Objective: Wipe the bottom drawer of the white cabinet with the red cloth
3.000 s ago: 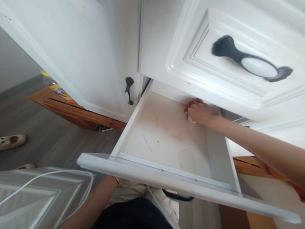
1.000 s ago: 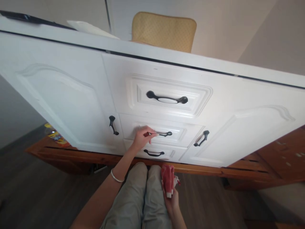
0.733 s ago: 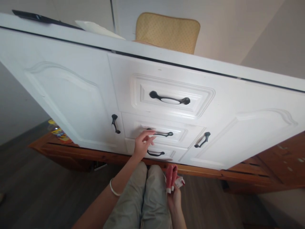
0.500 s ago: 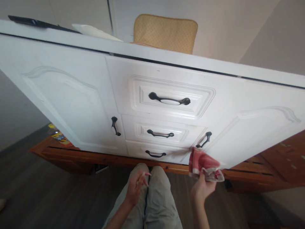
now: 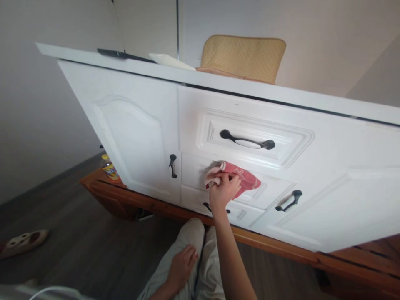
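A white cabinet [image 5: 131, 137] fills the far side, its three stacked drawers all pushed in. The right hand [image 5: 222, 191] grips a red cloth [image 5: 240, 177] and presses it against the middle drawer [image 5: 200, 173] front, just below the top drawer's black handle [image 5: 246, 141]. The left hand [image 5: 183, 266] rests loosely open on the person's knee, holding nothing.

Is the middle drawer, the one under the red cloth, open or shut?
Shut. The middle drawer has its front flush with the top drawer above it, and the right hand presses the red cloth flat against it.
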A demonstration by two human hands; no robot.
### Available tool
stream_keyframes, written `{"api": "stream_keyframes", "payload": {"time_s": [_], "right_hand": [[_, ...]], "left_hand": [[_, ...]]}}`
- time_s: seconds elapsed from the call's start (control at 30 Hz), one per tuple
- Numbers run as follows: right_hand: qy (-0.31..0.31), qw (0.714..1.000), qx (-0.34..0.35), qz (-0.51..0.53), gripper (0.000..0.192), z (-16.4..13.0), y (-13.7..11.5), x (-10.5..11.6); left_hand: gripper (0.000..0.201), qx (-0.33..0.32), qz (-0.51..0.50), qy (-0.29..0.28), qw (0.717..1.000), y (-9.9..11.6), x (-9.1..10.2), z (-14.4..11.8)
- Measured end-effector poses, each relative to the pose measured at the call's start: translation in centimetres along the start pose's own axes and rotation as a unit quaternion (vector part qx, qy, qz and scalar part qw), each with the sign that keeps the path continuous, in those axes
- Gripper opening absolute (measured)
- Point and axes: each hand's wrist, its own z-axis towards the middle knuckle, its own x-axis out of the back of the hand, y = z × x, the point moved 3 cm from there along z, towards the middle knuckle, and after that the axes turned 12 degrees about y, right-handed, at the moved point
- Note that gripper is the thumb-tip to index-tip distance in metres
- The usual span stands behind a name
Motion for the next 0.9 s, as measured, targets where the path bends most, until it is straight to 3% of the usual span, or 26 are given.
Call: {"api": "stream_keyframes", "payload": {"time_s": [0.1,0.23,0.33,0.43,0.53,0.63,0.7,0.8,0.9], "right_hand": [[-0.100,0.989,0.105,0.028,0.022,-0.6,-2.0,-0.9],[-0.212,0.946,0.241,0.041,0.023,-3.4,-3.5,-3.6],[-0.263,0.927,0.267,0.008,0.022,-6.1,-1.8,-5.4],[-0.288,0.916,0.277,-0.025,0.029,-7.7,2.9,-5.8],[-0.241,0.936,0.256,-0.030,0.040,-6.8,9.8,-4.0],[-0.118,0.961,0.249,0.015,0.045,-3.9,16.5,-0.5],[-0.041,0.970,0.234,0.047,0.047,-1.9,19.8,2.2],[0.058,0.980,0.175,0.072,0.044,0.4,22.2,5.6],[0.089,0.984,0.114,0.106,0.039,1.0,21.7,7.9]], "left_hand": [[0.047,0.002,-0.019,-0.019,1.000,-0.4,-0.2,-0.2],[0.044,0.011,-0.015,-0.029,0.999,-0.6,-0.6,-0.3],[0.045,0.011,-0.031,-0.037,0.999,-0.5,-0.6,-0.1],[0.047,0.023,-0.081,-0.041,0.996,-0.8,-0.1,0.0],[0.056,0.061,-0.149,-0.040,0.986,-1.7,0.5,0.1],[0.066,0.102,-0.200,-0.039,0.974,-2.1,1.0,0.9],[0.063,0.093,-0.225,-0.044,0.969,-1.0,1.3,2.1],[0.052,0.039,-0.252,-0.047,0.966,2.7,2.0,5.2],[0.039,-0.029,-0.257,-0.038,0.965,7.6,2.8,9.0]]}}
